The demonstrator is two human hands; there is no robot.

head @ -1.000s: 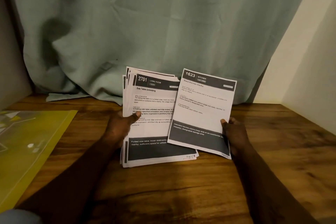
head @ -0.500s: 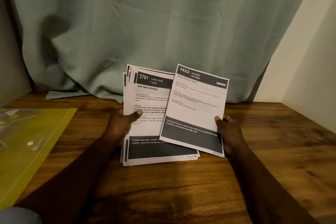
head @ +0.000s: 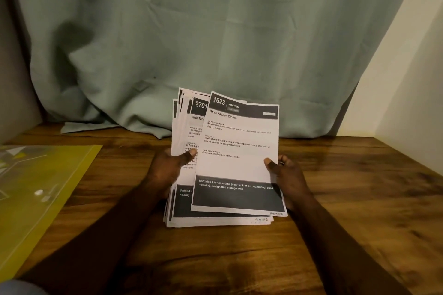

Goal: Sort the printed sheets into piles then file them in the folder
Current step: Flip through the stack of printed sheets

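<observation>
Stack (head: 189,127): thick bundle of printed sheets, fanned a bit at top left, held tilted up toward the camera at table centre, lower edge down at the wood; front page reads 2701, dark band across its bottom
Loose sheet (head: 239,165): page headed 1623 KITCHEN, "Store Kitchen Cloths", in front of the stack, overlapping its right part, slightly askew; dark header strip, dark footer block; small handwritten note at lower right corner, unreadable
Left hand (head: 165,170): grips the stack at its left edge, thumb pressed flat on the 2701 page, fingers hidden behind the paper
Right hand (head: 287,175): pinches the loose sheet at its right edge, thumb on the front, curled fingers behind
Folder (head: 43,187): yellow translucent plastic, lies flat on the table at far left, well apart from both hands, partly cut by the frame; whether it is open cannot be told
Table (head: 347,199): dark wood-grain top
Curtain (head: 215,31): pale green cloth hangs behind, hem bunched on the table's rear edge just behind the stack
Wall (head: 412,79): cream, at right
</observation>
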